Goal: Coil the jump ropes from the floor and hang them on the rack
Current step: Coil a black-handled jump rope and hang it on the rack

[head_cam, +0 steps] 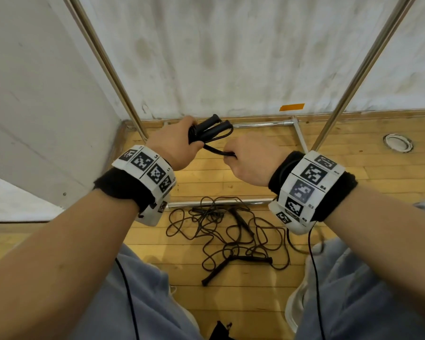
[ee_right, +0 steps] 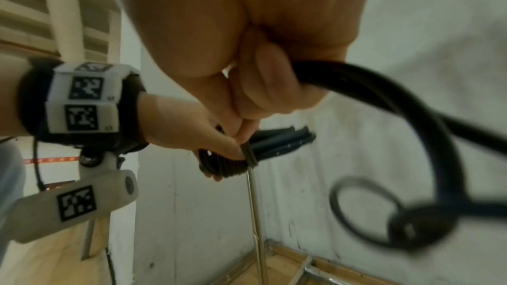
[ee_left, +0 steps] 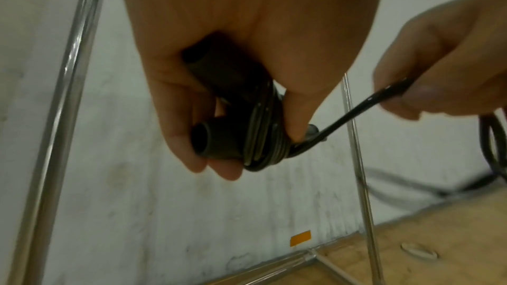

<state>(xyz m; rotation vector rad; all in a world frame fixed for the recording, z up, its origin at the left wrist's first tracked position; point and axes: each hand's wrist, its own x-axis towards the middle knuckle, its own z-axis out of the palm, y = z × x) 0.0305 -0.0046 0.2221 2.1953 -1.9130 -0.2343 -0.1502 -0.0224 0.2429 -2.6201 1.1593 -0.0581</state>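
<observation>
The step in hand looks like the winding of one jump rope (head_cam: 207, 133): its two handles lie side by side in the left hand (head_cam: 174, 141), whose fingers and thumb are curled around them and the turns of cord already wrapped there, held up in front of the rack (head_cam: 106, 60). The right hand (head_cam: 245, 160), level with the left and just beside it, has its fingers closed on the free cord leading off the bundle. The next move probably calls for carrying that cord round the handles again, kept taut, then securing the end before hanging. More ropes (head_cam: 227, 231) lie tangled on the floor (head_cam: 353, 173) at the rack's foot, below both wrists.
</observation>
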